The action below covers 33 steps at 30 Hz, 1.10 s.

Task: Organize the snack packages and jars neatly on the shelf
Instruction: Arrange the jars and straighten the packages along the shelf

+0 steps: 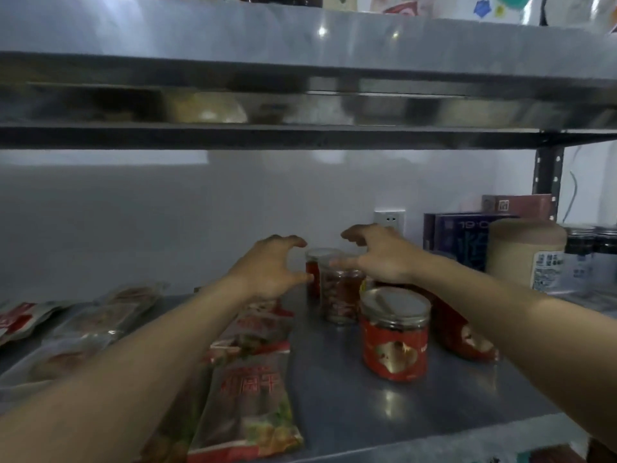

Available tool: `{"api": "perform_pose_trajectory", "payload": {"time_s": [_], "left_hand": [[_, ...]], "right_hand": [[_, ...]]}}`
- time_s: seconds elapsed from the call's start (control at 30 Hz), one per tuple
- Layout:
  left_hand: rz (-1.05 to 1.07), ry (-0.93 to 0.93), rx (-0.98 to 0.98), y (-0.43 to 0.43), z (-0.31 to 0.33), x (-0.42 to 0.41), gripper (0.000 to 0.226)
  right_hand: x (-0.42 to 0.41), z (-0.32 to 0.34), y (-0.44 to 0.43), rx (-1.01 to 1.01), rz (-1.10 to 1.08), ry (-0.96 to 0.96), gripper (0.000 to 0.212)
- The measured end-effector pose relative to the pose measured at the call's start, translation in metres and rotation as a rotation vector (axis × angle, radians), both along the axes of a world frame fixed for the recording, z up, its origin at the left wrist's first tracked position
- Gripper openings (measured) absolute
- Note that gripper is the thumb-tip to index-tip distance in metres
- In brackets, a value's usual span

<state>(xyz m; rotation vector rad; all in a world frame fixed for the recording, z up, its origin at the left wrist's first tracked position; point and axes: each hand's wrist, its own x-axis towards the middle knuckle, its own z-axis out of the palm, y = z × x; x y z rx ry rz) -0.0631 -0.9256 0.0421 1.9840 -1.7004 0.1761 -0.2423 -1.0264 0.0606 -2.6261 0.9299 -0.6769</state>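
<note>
On the grey metal shelf (350,396) stand three clear jars with red labels: a near jar (395,334), a middle jar (340,295) and a far jar (314,262) by the back wall. A red jar lying on its side (464,332) shows under my right forearm. My left hand (270,265) and my right hand (377,253) hover over the two far jars, fingers spread and curved, holding nothing. A row of flat snack packages (250,389) runs down the shelf under my left arm, and more clear packages (93,322) lie at the left.
At the right stand dark purple boxes (467,235), a tan cylindrical canister (524,252) and black-lidded clear jars (584,255). A wall socket (389,218) sits behind the jars. The upper shelf (300,105) hangs low overhead, with a black upright post (547,175) at the right.
</note>
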Motion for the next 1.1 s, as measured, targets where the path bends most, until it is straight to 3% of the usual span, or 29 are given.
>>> {"api": "perform_pose_trajectory", "payload": {"time_s": [0.3,0.6,1.1], "left_hand": [[0.043,0.16,0.099,-0.069,0.002,0.031,0.051],[0.057,0.155,0.135,-0.11,-0.005,0.038,0.049],[0.036,0.035,0.224,-0.149,-0.021,0.038,0.049]], "right_hand": [[0.033,0.012,-0.048,0.028,0.025,0.437,0.095],[0.038,0.011,-0.09,0.093,0.147,0.533,0.088],[0.017,0.025,-0.119,0.006,0.042,0.671,0.093]]}}
